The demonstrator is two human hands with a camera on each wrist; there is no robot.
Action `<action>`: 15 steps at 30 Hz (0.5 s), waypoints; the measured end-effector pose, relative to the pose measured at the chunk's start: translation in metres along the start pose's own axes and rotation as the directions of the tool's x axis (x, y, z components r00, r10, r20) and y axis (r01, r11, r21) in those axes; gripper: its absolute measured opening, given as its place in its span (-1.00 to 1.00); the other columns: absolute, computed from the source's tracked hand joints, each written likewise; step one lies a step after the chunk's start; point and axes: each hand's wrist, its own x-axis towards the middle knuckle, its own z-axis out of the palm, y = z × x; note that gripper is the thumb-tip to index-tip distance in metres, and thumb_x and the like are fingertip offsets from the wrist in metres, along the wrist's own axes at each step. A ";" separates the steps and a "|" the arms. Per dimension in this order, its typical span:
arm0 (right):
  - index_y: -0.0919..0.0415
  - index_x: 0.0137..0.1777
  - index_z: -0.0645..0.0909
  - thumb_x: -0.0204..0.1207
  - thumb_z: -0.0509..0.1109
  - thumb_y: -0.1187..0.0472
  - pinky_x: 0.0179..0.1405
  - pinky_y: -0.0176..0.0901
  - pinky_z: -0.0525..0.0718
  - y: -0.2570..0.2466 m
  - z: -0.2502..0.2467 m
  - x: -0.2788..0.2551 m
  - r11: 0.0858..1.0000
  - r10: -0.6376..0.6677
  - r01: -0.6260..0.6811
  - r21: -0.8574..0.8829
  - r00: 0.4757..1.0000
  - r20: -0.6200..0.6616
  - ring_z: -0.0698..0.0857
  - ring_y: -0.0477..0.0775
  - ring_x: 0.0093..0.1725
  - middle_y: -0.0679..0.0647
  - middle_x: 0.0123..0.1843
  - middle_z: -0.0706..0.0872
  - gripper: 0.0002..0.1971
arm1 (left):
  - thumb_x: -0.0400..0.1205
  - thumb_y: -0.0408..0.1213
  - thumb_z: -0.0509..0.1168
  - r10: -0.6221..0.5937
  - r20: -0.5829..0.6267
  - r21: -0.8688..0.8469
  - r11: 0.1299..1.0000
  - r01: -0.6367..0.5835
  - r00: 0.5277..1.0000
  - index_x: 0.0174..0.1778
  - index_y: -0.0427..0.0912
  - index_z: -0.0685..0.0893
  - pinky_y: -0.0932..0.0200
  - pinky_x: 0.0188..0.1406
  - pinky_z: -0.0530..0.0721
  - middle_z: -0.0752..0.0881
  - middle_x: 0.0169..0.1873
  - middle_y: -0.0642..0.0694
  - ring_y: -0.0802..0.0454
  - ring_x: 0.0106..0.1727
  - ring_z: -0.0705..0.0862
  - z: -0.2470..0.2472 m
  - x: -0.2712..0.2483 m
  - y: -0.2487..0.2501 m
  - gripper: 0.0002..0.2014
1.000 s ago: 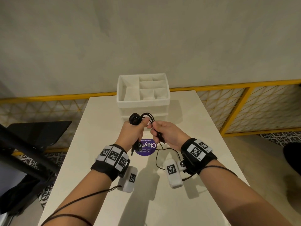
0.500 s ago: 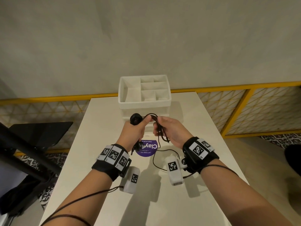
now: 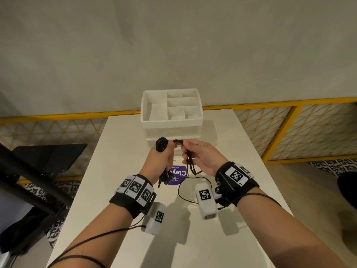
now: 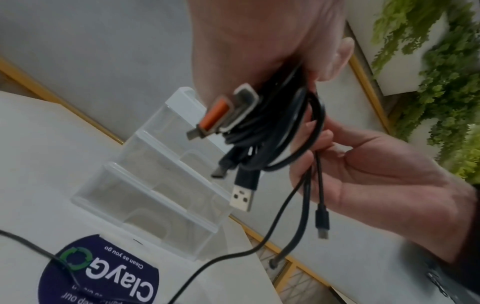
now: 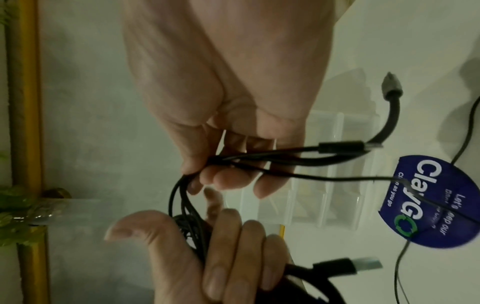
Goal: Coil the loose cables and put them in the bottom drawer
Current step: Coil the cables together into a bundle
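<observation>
My left hand grips a bundle of black cables, its looped top sticking out above the fist and the plugs hanging below. My right hand, close beside it, pinches several loose strands between thumb and fingers. One thin strand trails down onto the table. The left hand and right hand each show in the other's wrist view. Just behind the hands stands the white drawer unit, its drawers shut.
A round purple sticker lies on the white table under my hands. The unit's top is an open tray of compartments. A yellow lattice railing runs behind the table, and a dark stand is at the left.
My right hand has shifted slightly right and lower beside the left thumb, with the strand ends now hanging through its fingers. The left hand keeps its hold on the bundle.
</observation>
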 end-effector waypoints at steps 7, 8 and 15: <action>0.30 0.20 0.63 0.60 0.25 0.23 -0.02 0.03 0.78 0.005 0.002 -0.002 0.986 0.077 -0.092 0.139 0.991 0.111 0.71 0.05 -0.09 0.15 0.02 0.69 -0.74 | 0.56 -0.28 0.40 -0.001 0.003 0.000 1.000 0.001 1.000 -0.17 -0.09 0.70 0.15 -0.50 0.46 0.54 -0.66 0.08 0.15 -0.65 0.40 0.004 -0.002 -0.006 -0.98; 0.30 0.19 0.64 0.61 0.24 0.25 0.03 0.07 0.78 0.005 0.002 -0.002 0.986 0.086 -0.100 0.134 0.990 0.111 0.73 0.08 -0.02 0.17 0.04 0.72 -0.75 | 0.55 -0.30 0.41 0.005 0.008 0.013 1.000 -0.005 1.000 -0.15 -0.09 0.71 0.18 -0.53 0.48 0.58 -0.61 0.03 0.16 -0.65 0.43 0.003 -0.002 -0.007 -0.98; 0.21 0.12 0.68 0.54 0.33 0.32 0.05 0.03 0.71 0.006 -0.001 0.000 0.989 0.147 -0.148 0.006 0.987 0.057 0.72 0.08 0.06 0.13 0.02 0.75 -0.80 | 0.61 -0.23 0.34 0.087 0.213 -0.015 0.996 -0.085 0.973 0.13 -0.27 0.74 0.37 -0.62 0.39 0.57 -0.65 0.11 0.22 -0.66 0.41 0.004 -0.008 -0.006 -0.75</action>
